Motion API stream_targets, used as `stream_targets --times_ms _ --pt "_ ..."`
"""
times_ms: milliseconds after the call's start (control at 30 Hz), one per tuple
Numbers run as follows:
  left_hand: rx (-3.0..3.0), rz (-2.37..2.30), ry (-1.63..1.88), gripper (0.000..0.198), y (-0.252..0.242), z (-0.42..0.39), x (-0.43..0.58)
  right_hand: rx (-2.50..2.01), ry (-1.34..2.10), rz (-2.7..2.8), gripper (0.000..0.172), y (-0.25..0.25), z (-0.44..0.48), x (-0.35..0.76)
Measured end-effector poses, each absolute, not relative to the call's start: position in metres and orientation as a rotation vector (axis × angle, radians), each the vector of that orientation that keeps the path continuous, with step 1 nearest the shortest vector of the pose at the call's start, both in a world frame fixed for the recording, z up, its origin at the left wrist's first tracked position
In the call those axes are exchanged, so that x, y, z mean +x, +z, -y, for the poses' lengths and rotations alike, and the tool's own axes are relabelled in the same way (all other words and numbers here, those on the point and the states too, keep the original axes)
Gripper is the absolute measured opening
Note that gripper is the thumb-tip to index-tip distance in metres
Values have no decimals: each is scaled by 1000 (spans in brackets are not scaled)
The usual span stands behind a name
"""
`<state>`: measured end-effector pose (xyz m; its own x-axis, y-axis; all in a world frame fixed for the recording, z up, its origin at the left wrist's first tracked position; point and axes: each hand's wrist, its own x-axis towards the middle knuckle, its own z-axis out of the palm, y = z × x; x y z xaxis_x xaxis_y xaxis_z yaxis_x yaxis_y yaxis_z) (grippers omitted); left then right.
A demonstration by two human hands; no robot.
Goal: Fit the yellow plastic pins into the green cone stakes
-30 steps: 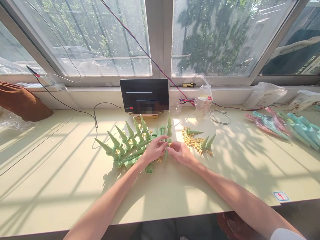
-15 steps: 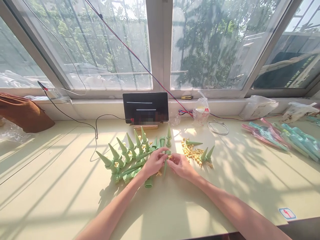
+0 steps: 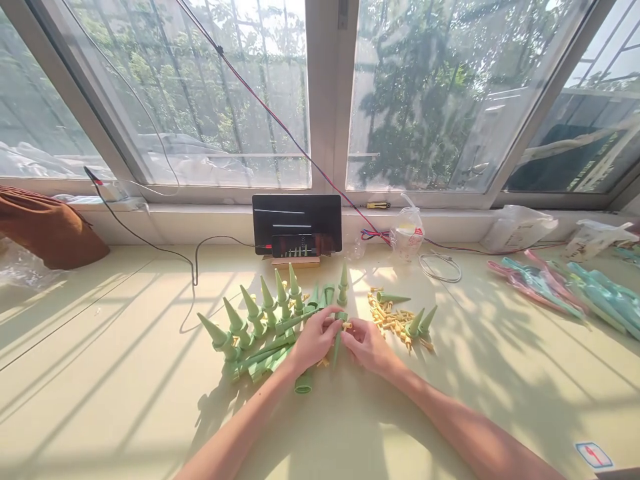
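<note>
Head view shows that the left hand [image 3: 315, 339] grasps one green spike [image 3: 337, 348], and the right hand [image 3: 369, 347] pinches a small yellow piece [image 3: 347, 326] at its wider end

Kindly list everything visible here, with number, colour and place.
Cones: many, green, centre and right
Small pieces: many, yellow, among cones
Table: one, pale yellow, below
Tablet: one, black, back
Cables: several, mixed colours, back
Small tool: one, yellow and black, back
Bagged cup: one, whitish, back
Wrapped items: several, pink, teal, green, right
Bag: one, brown, left
Sticker: one, white, front right
Windows: several, grey frames, behind
Left hand: one, bare, centre
Right hand: one, bare, centre
</note>
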<state>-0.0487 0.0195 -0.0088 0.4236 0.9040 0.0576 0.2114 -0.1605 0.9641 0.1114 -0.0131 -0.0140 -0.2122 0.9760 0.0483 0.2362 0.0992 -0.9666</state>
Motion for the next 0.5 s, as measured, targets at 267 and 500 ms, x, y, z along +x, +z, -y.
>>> stream_targets --times_ms 267,500 --pt "1757 -1102 874 32 -7 -16 -49 -1324 962 1628 28 -19 11 109" --pt "1808 -1151 936 37 -4 -12 -48 -1315 793 1646 25 -18 13 114"
